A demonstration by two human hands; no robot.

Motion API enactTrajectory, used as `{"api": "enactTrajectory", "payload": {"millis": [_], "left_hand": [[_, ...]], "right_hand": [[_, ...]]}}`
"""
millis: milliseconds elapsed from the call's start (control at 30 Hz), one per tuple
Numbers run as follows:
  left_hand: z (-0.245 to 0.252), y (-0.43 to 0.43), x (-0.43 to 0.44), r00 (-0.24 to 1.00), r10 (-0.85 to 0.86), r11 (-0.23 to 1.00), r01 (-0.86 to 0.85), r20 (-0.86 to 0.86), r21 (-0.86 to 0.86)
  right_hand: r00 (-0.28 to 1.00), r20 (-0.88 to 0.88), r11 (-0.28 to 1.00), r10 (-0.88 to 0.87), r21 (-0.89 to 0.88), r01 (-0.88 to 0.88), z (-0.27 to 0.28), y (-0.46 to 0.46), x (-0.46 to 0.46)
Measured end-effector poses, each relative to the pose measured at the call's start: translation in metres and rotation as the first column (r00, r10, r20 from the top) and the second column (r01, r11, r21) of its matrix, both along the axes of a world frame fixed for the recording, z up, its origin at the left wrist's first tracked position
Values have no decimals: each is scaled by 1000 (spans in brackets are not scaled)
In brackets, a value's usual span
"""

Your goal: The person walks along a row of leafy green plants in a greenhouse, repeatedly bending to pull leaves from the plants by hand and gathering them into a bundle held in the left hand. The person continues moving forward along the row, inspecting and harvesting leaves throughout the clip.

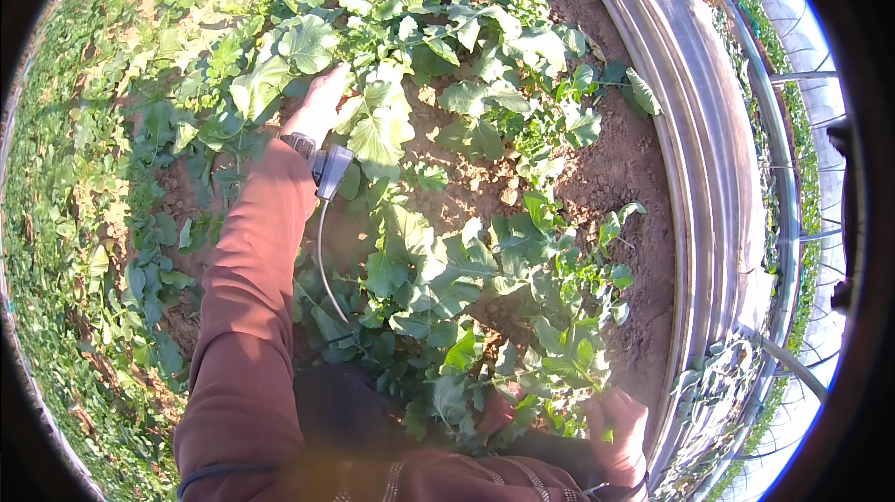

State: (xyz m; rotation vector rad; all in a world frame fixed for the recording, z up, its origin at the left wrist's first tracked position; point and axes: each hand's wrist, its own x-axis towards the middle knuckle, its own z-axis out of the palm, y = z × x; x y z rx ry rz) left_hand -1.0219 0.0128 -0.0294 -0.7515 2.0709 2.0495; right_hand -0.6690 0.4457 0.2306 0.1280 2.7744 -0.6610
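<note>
My left hand (323, 100) reaches forward among broad green leaves (377, 128) of leafy crop plants. Leaves and glare obscure its fingertips, so I cannot tell whether it grips anything. Low at the right, my right hand (619, 425) is curled into a fist beside a leafy plant (559, 355). A bit of yellow-green stem (607, 434) shows between its fingers. The plants have lobed leaves and grow out of brown soil (468, 177).
A long ridge of plastic sheeting (689, 152) runs along the right, with metal pipes (790, 366) beyond. Dense low foliage (63, 236) covers the left. My left wrist carries a grey device (334, 172) with a cable (323, 250) hanging over the leaves.
</note>
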Motion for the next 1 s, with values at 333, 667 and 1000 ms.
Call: {"api": "enactTrajectory", "payload": {"millis": [333,667,1000], "left_hand": [[48,-10,15,956,-124,807,253,-266,533],[-24,44,-10,886,177,984,-150,-428,96],[-29,26,-42,884,145,982,-72,-444,177]], "right_hand": [[997,-29,997,72,-35,-73,-1,5,2],[994,-38,994,104,-39,-106,-1,0,1],[988,-18,988,156,8,-156,1,-1,-2]]}}
